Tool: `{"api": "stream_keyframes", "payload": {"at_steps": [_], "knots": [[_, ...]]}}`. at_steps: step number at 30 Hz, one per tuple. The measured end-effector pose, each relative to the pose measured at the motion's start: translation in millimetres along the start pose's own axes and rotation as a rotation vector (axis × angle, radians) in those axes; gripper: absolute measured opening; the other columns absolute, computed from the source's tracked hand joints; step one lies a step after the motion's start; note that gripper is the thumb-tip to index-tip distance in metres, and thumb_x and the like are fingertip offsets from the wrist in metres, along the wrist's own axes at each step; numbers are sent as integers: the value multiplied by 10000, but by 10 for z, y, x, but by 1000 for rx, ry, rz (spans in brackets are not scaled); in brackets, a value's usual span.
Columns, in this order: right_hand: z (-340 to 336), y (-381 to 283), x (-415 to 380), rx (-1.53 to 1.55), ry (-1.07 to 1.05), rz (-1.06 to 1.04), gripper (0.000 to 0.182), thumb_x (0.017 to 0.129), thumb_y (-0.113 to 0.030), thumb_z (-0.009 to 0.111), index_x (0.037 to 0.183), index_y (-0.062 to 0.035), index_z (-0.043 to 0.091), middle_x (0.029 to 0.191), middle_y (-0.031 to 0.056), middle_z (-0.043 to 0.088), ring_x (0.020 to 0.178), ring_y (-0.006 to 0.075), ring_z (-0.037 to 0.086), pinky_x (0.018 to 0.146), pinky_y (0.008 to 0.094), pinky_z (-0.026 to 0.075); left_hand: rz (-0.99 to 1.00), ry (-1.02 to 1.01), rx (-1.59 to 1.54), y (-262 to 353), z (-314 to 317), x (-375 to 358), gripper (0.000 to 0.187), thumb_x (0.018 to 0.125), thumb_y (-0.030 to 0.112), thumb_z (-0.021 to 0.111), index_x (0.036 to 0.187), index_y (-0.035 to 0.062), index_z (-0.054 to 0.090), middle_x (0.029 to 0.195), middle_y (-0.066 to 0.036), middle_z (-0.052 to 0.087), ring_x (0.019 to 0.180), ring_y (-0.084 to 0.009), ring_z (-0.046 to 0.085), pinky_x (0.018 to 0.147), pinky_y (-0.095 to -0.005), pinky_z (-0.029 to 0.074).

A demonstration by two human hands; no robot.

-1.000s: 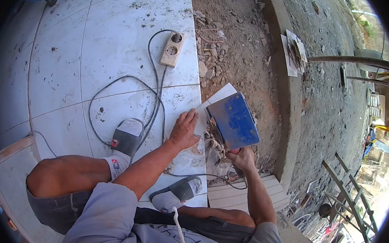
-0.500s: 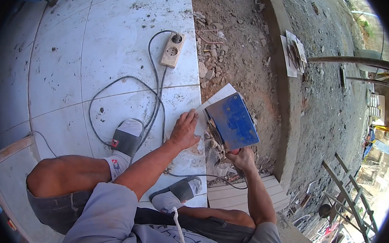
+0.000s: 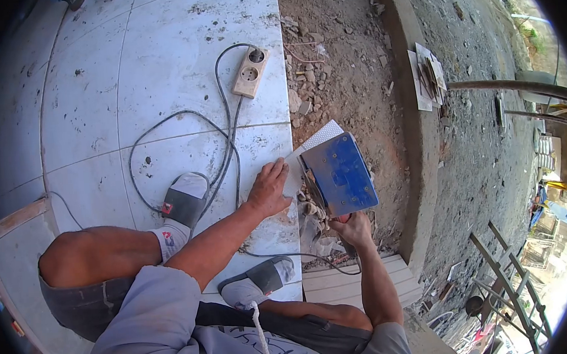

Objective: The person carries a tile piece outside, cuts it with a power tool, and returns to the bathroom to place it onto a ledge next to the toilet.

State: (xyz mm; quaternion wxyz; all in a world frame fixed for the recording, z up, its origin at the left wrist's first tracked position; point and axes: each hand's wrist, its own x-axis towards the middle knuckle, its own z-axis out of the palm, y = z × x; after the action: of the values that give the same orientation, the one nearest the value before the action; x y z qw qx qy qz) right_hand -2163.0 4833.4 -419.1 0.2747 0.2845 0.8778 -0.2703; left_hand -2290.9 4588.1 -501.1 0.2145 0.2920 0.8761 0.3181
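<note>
My right hand is wrapped round the handle of a blue-plated power tool, held over the dirt just past the floor's edge. A light tile piece with a patterned surface reaches out from under the tool's plate. My left hand lies on the tile's near end at the edge of the white floor, fingers resting flat and slightly spread. The tool's blade and the cut line are hidden. A dark cable runs near my right wrist.
A socket strip with a looped black cord lies on the white tiled floor. My sandalled feet flank the left arm. Rubble, a concrete kerb, stacked tile offcuts and a metal ladder-like frame are to the right.
The blue tool has shifted very slightly left and up, with my right hand on it. My left hand has hardly moved.
</note>
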Motion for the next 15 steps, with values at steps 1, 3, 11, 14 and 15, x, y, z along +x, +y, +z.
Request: {"api": "stream_keyframes", "payload": {"at_steps": [1,3,11,14,15], "knots": [[3,6,10,1,1,-1,670,650,-404,802,1185,-38,633,1043,238,704,1002,410,672,896,471,519,5,7,-1,-3,2,2,895,666,297,819,1389,-92,463,1521,-232,364,1339,-370,375,1140,-413,344],[15,20,22,-48,-26,26,667,654,-407,801,1186,-41,632,1052,235,703,1012,408,670,903,470,516,10,14,-1,-19,4,1,893,667,298,818,1388,-92,463,1520,-232,364,1339,-371,374,1141,-412,343],[-20,0,7,-27,-25,3,663,651,-408,798,1185,-49,639,1054,226,705,1009,401,673,898,462,518,12,-11,17,-19,-2,8,894,666,300,819,1386,-96,466,1525,-233,360,1324,-372,381,1132,-414,352],[-38,-17,-12,-28,-17,-9,635,648,-401,796,1161,-54,655,1036,222,710,993,397,678,886,456,523,5,-22,12,-21,-11,9,898,665,301,820,1389,-95,464,1526,-231,359,1327,-371,380,1129,-414,355],[-36,-24,-14,-31,-14,-8,618,647,-398,795,1145,-55,665,1023,220,712,981,397,681,878,454,526,5,-22,14,-25,-20,6,898,665,301,820,1389,-95,464,1526,-231,359,1327,-371,380,1129,-414,355]]}}
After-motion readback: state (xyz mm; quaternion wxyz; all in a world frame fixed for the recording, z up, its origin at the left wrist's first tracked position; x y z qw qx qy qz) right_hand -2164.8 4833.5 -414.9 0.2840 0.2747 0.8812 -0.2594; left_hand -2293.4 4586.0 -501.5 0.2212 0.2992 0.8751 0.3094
